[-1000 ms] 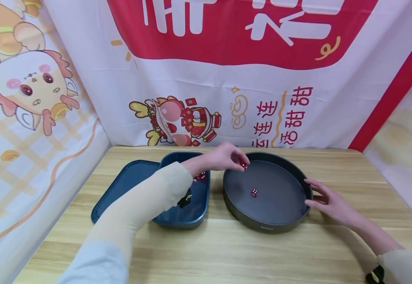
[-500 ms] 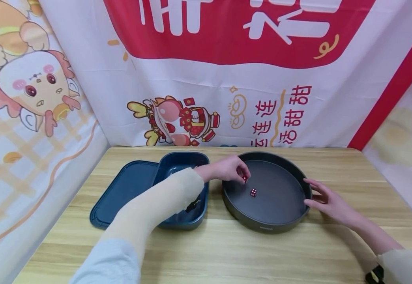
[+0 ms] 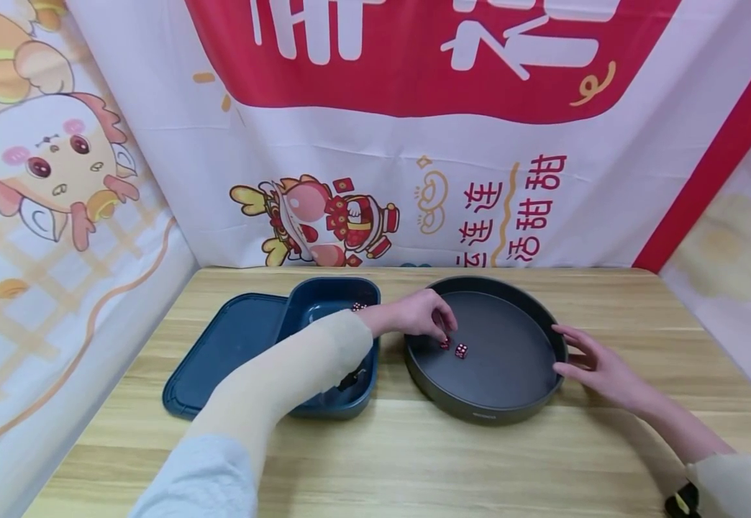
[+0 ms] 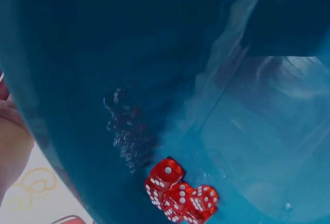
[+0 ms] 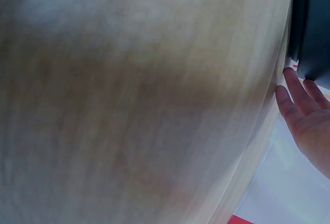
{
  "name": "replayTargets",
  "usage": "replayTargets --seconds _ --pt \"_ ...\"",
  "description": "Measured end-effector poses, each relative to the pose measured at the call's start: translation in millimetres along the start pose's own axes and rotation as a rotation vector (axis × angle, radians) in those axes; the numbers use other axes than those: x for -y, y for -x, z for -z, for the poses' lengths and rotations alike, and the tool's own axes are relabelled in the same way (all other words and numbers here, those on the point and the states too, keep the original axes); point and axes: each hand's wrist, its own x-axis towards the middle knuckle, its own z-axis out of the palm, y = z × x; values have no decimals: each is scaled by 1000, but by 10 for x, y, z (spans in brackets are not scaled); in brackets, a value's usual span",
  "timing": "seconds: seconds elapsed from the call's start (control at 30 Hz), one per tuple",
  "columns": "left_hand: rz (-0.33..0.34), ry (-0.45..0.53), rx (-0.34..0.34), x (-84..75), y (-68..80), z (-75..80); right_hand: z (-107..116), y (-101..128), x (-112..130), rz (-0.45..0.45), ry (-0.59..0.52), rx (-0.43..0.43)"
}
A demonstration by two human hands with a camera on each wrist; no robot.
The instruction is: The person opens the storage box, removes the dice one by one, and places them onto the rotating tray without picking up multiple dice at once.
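Note:
In the head view my left hand reaches over the left rim of a round dark-grey pan. Its thumb and fingertips pinch a small red die low over the pan's floor. Just right of that lies a second red die with white dots. My right hand rests against the pan's right wall, fingers extended and spread; the right wrist view catches these fingers beside the dark wall. Several more red dice sit together in a blue container.
The blue container stands left of the pan, partly covered by my left forearm. A flat dark-blue lid lies at its left. Behind the wooden table hangs a printed cloth. Small black devices sit at both wrists.
My left hand, pinching the die, has come from the pan's left rim down toward its floor, beside the other die. The right hand has stayed at the pan's wall.

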Motion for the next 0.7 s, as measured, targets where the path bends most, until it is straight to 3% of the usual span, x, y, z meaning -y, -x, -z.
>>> replayTargets --seconds 0.37,0.57,0.7 --pt "-16 35 -43 -77 262 203 -27 -14 -29 58 -3 -18" --pt "-19 59 -80 -181 500 300 -20 -6 -27 56 -5 -15" --pt "-15 81 -122 -156 678 374 -11 0 -22 41 9 -11"
